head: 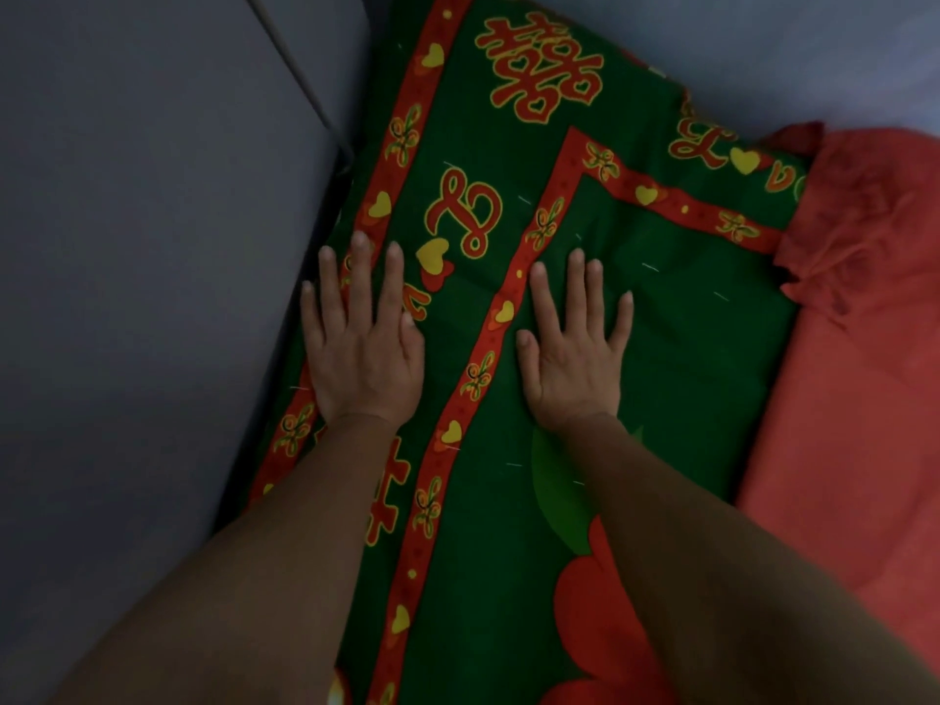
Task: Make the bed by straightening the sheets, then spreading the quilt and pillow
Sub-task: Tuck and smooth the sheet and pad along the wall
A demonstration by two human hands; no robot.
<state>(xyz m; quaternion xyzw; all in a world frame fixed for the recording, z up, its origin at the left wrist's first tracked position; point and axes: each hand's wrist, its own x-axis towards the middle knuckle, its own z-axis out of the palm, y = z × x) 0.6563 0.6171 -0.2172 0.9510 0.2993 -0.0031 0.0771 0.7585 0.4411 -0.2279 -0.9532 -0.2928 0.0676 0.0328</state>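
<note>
- At the far left a grey panel [127,246] runs alongside the bed, and the quilt's left edge lies right against it.
- Your left hand [363,348] lies palm-down on the quilt's left border. Its fingers are straight and spread and grip nothing. The little finger reaches past the edge towards the grey panel.
- The quilt [661,323] is dark green with red borders, yellow hearts and red characters. It lies spread flat between the panel and the red sheet, running from the bottom of the view to the top.
- A red band [491,343] of the pattern runs diagonally between your two hands.
- Your right hand [575,358] rests palm-down on the green field just right of that band, fingers straight and slightly apart, holding nothing.
- Your hands sit side by side, near each other but not touching.
- On the right, the red sheet [854,450] shows beside the quilt. It is bunched and wrinkled near the quilt's upper right corner and smoother lower down.
- You cannot tell whether that bunched red fabric is sheet or pillow.
</note>
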